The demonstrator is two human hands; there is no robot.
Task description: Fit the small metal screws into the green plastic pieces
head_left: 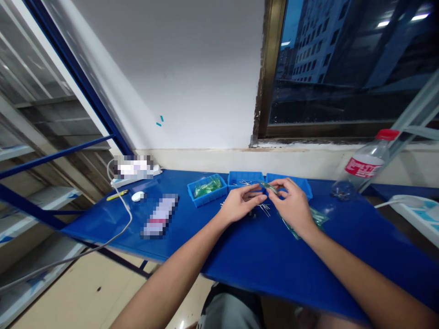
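My right hand (291, 203) pinches a small greenish clear plastic packet (269, 186) between thumb and fingers, above the table. Just left of it is my left hand (242, 202), its fingers stretched out and its thumb apart from them; whether it touches the packet I cannot tell. Several thin metal rods (263, 209) lie on the table beneath both hands. More green clear plastic bags (318, 218) lie under my right wrist, partly covered by it. Green packets (208, 186) fill a blue bin (208, 199) to the left.
A middle blue bin (245, 176) holds thin metal rods; a third blue bin (307, 186) is partly behind my right hand. A bottle with a red cap (363, 167) stands at right. At left lie a yellow cutter (117, 195), a white mouse-like object (138, 196), a cable (129, 214) and a power strip (137, 176).
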